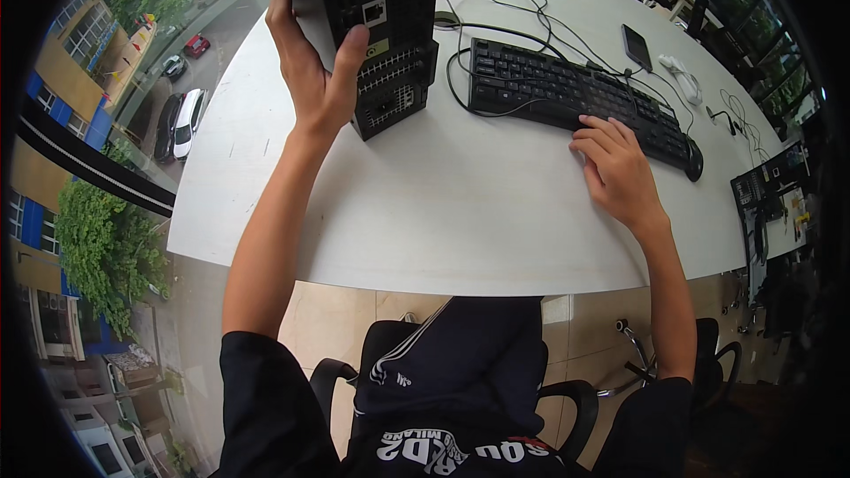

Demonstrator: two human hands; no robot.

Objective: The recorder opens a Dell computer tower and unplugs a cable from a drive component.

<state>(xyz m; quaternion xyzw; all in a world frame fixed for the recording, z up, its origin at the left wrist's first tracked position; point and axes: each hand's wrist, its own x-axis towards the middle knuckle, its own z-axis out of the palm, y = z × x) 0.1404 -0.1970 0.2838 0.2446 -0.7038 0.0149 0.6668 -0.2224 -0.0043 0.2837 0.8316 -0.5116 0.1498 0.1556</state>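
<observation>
A black desktop computer tower point(398, 6) stands upright at the table's back left, its rear panel of ports and vents turned partly towards me; its top is cut off by the view. My left hand point(315, 83) grips its near vertical edge, thumb on the rear panel and fingers spread along the side. To the right lies a black keyboard point(514, 78), slanted, with its cable looped over the keys. The fingertips of my right hand point(616, 176) rest at the keyboard's front edge, fingers slightly apart and holding nothing. A black mouse point(694, 160) sits against the keyboard's right end.
Behind the keyboard are a smartphone point(636, 48), a bundled white cable point(681, 79) and loose black cables point(548, 25). Two cable holes point(446, 18) pierce the white table point(431, 212). A window borders the left side. More computer equipment point(764, 186) stands at the far right.
</observation>
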